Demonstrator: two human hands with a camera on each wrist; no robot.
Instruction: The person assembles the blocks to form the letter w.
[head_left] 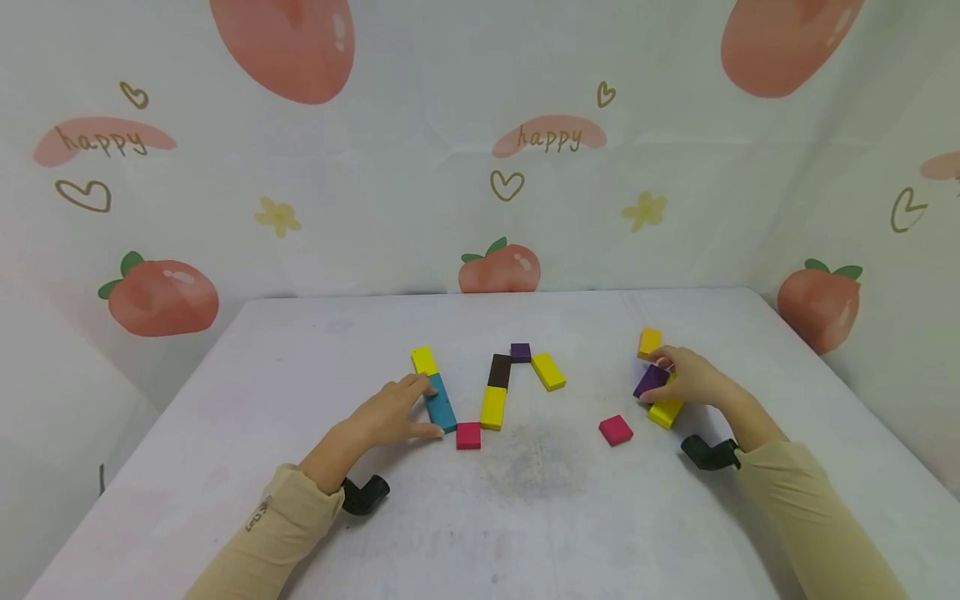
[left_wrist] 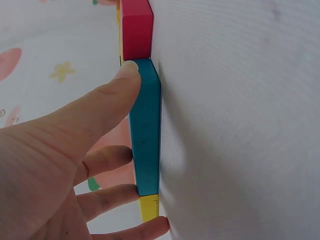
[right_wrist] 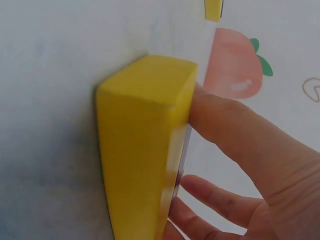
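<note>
In the head view my left hand lies beside a blue block, fingers spread. Its thumb touches the block near the end next to a red block, and other fingertips rest along its side. A yellow block adjoins the blue one's far end. My right hand holds a purple block between thumb and curled fingers. A yellow block stands against the purple one, close under the palm; its far part is hidden by the hand in the head view.
Between the hands lie a dark brown block, a yellow block, a small purple block and a slanted yellow block. A red block lies left of my right hand. Beyond that hand is an orange-yellow block. A printed backdrop rises behind the white table.
</note>
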